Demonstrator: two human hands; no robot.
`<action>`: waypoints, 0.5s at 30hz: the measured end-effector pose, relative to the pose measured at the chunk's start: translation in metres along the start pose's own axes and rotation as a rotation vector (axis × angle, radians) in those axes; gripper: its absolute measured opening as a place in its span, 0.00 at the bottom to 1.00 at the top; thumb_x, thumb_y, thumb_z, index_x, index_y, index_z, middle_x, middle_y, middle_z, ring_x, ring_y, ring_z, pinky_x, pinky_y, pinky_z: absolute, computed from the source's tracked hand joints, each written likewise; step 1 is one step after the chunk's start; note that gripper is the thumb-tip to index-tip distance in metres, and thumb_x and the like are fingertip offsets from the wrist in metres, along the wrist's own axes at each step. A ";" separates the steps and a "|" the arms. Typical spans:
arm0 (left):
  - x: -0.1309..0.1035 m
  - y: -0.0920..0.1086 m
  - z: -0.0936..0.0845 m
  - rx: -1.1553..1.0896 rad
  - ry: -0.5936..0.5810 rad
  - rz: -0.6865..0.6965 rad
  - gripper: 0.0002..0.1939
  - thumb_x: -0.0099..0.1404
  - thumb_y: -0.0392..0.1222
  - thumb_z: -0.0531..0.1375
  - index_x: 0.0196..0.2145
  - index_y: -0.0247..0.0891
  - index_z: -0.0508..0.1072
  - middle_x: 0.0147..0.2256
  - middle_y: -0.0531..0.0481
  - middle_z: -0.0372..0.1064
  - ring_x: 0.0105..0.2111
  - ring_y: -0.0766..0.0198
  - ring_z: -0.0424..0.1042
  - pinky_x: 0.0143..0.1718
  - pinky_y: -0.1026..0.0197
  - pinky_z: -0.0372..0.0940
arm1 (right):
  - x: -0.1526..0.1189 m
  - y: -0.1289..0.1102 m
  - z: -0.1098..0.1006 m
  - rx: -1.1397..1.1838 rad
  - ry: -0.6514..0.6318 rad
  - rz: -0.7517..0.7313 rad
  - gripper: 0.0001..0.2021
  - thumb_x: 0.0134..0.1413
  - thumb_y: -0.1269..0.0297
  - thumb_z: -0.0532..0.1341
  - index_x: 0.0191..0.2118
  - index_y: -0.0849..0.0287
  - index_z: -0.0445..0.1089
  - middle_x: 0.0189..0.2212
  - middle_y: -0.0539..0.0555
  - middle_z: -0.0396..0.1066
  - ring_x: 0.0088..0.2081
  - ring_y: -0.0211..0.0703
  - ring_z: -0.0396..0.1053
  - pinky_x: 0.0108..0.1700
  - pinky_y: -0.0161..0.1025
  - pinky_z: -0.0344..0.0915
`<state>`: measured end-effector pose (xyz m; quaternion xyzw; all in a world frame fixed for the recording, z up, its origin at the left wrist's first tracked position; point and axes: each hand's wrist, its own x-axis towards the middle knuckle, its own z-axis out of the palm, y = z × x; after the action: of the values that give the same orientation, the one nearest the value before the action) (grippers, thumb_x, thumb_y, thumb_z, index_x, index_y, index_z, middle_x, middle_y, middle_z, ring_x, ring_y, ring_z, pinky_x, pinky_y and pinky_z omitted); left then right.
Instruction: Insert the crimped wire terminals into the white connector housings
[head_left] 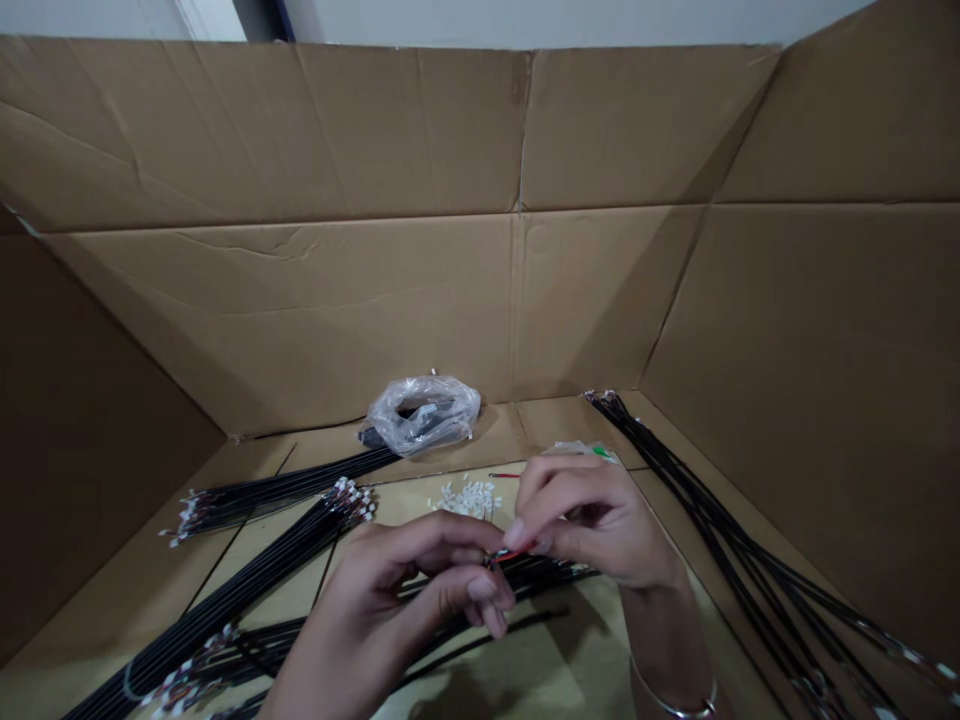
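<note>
Both hands meet low in the middle of the picture, over a cardboard floor. My left hand pinches the end of a thin black cable between thumb and fingers. My right hand pinches a short red wire tip at the same spot, fingertips almost touching the left ones. A small pile of white connector housings lies just beyond the hands. Black cables run under both hands toward the lower left.
Tall cardboard walls enclose the work area on three sides. Bundles of black cables with white-tipped ends lie at the left, another bundle along the right wall. A crumpled clear plastic bag sits at the back.
</note>
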<state>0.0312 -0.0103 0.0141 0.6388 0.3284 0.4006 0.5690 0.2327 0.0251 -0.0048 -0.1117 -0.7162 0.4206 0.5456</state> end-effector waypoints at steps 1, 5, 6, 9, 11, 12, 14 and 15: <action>0.000 0.001 0.000 -0.004 -0.002 -0.010 0.06 0.67 0.42 0.65 0.36 0.43 0.84 0.25 0.52 0.80 0.26 0.66 0.80 0.31 0.70 0.72 | 0.000 0.000 -0.001 -0.004 -0.001 -0.004 0.05 0.62 0.64 0.68 0.39 0.51 0.84 0.26 0.51 0.77 0.27 0.37 0.70 0.32 0.35 0.67; -0.002 0.001 0.000 -0.004 -0.017 -0.026 0.06 0.67 0.43 0.65 0.39 0.44 0.84 0.26 0.51 0.81 0.27 0.64 0.80 0.32 0.68 0.72 | -0.001 0.002 -0.002 -0.018 0.007 0.002 0.06 0.63 0.61 0.68 0.37 0.53 0.84 0.25 0.51 0.76 0.27 0.38 0.70 0.32 0.36 0.67; -0.002 0.001 -0.001 -0.007 -0.017 -0.025 0.07 0.67 0.42 0.65 0.40 0.44 0.84 0.26 0.51 0.81 0.27 0.64 0.80 0.31 0.68 0.72 | -0.001 0.003 -0.002 -0.019 0.009 0.005 0.06 0.62 0.60 0.68 0.36 0.53 0.83 0.25 0.51 0.75 0.27 0.38 0.70 0.31 0.35 0.66; -0.002 -0.002 -0.002 -0.029 -0.035 -0.024 0.06 0.67 0.41 0.65 0.41 0.45 0.84 0.26 0.51 0.81 0.26 0.65 0.80 0.31 0.69 0.72 | -0.001 0.004 -0.002 -0.015 0.008 0.012 0.07 0.62 0.59 0.69 0.35 0.54 0.83 0.24 0.50 0.74 0.26 0.37 0.69 0.30 0.35 0.65; -0.001 -0.003 -0.002 -0.053 -0.044 -0.036 0.06 0.67 0.41 0.65 0.41 0.46 0.84 0.27 0.52 0.82 0.26 0.65 0.80 0.32 0.69 0.73 | -0.001 0.005 -0.003 -0.008 0.001 0.017 0.08 0.62 0.59 0.69 0.34 0.54 0.82 0.24 0.50 0.74 0.26 0.37 0.68 0.29 0.35 0.64; -0.001 -0.004 -0.003 -0.071 -0.048 -0.043 0.06 0.67 0.42 0.66 0.41 0.46 0.83 0.27 0.52 0.82 0.27 0.65 0.81 0.32 0.69 0.73 | -0.001 0.005 -0.003 -0.004 -0.003 0.019 0.08 0.62 0.59 0.69 0.34 0.54 0.82 0.24 0.50 0.74 0.26 0.37 0.68 0.29 0.35 0.63; -0.001 -0.004 -0.002 -0.106 -0.047 -0.060 0.06 0.67 0.42 0.66 0.40 0.45 0.83 0.28 0.52 0.82 0.27 0.66 0.81 0.32 0.70 0.73 | -0.001 0.006 -0.004 0.007 -0.010 0.022 0.08 0.62 0.59 0.69 0.34 0.54 0.82 0.24 0.50 0.74 0.26 0.37 0.68 0.29 0.34 0.63; -0.001 -0.004 -0.002 -0.125 -0.047 -0.068 0.05 0.67 0.42 0.66 0.40 0.45 0.83 0.28 0.52 0.82 0.27 0.66 0.81 0.31 0.70 0.73 | -0.001 0.007 -0.004 0.014 -0.011 0.020 0.08 0.62 0.59 0.69 0.34 0.55 0.82 0.24 0.50 0.74 0.26 0.37 0.68 0.29 0.34 0.63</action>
<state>0.0293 -0.0104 0.0104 0.5997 0.3111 0.3855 0.6285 0.2339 0.0310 -0.0103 -0.1127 -0.7153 0.4315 0.5380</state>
